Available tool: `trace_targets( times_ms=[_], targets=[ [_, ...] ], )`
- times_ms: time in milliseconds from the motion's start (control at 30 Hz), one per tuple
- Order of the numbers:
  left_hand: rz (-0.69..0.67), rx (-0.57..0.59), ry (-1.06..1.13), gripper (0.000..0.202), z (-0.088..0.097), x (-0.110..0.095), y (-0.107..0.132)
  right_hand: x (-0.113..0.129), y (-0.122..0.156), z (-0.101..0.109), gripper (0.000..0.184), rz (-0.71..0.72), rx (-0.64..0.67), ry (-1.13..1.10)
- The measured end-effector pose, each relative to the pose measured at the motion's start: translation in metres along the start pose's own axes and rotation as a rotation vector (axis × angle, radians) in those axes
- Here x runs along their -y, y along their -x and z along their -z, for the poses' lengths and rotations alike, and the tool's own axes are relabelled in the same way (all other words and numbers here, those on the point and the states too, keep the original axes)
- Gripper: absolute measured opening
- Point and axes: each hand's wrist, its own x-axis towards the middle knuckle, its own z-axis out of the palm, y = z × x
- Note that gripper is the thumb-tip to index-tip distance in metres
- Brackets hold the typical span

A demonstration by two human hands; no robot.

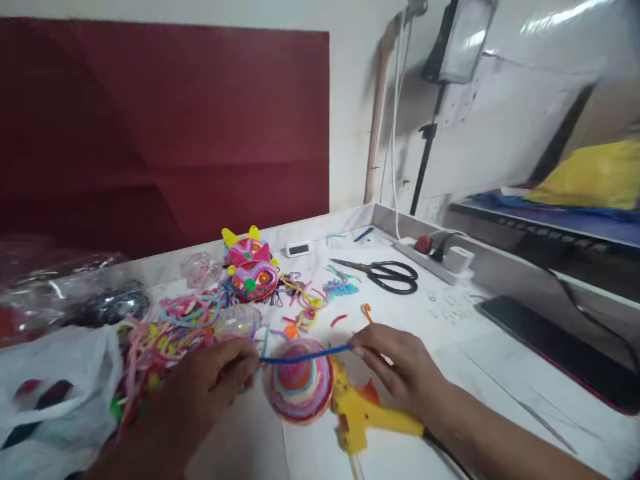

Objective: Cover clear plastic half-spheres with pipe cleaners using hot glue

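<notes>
My left hand (210,387) and my right hand (400,367) each pinch one end of a blue pipe cleaner (305,355), stretched level between them. Just below it lies a round ball (300,383) wrapped in pink, orange and blue pipe cleaners. A yellow glue gun (365,413) lies on the white table (475,373) under my right wrist. Further back stands a finished pink pipe-cleaner figure with yellow ears (250,267).
A heap of loose coloured pipe cleaners (170,327) and clear plastic balls (200,269) lies at the left, beside plastic bags (55,380). Black scissors (390,273), a small white timer (299,249), a power strip (435,250) and a dark tablet (555,347) sit toward the right.
</notes>
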Motion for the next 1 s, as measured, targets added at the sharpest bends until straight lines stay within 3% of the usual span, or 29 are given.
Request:
trace_targets(
  times_ms=[300, 467, 567, 733, 867, 1000],
  targets=[
    [-0.077, -0.186, -0.113, 0.034, 0.010, -0.010, 0.022, 0.012, -0.008, 0.010, 0.017, -0.036, 0.081, -0.134],
    [0.008, -0.208, 0.053, 0.034, 0.002, -0.011, 0.019, 0.013, -0.010, 0.013, 0.018, -0.161, 0.060, -0.200],
    [-0.001, -0.261, 0.211, 0.031, -0.012, -0.007, 0.015, 0.009, -0.011, 0.012, 0.019, -0.332, -0.016, -0.249],
    [-0.032, -0.326, 0.168, 0.052, -0.048, 0.000, 0.010, -0.008, -0.018, 0.012, 0.024, -0.593, -0.165, -0.369],
    [-0.116, -0.252, 0.108, 0.066, -0.077, 0.012, 0.005, -0.018, -0.023, 0.016, 0.023, -0.695, -0.246, -0.438],
    [-0.171, -0.281, 0.088, 0.082, -0.100, 0.032, -0.003, -0.021, -0.025, 0.019, 0.026, -0.738, -0.272, -0.495]
  ],
)
